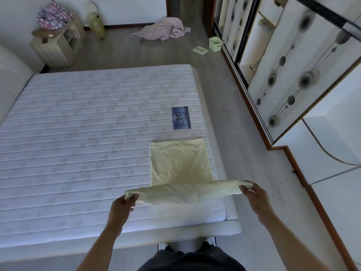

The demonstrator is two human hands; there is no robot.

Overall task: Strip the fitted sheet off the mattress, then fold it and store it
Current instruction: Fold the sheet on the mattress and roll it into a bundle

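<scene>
Sheet (178, 161) pinched by L hand (122, 206) & R hand (256, 194); mattress (78, 133) label (181, 117) text unreadable.

both forearms are bare from the lower frame edge to the wrists; no sleeves, watch, bracelet or rings are visible. left hand (122, 204): bare, no glove. right hand (254, 194): bare, no glove, with light-coloured fingernails showing on the fingers. lower body: a dark grey to black garment (192, 259), loose, with soft folds. feet: white shoes (210, 240) with dark trim, only the toe parts visible above the garment.
</scene>
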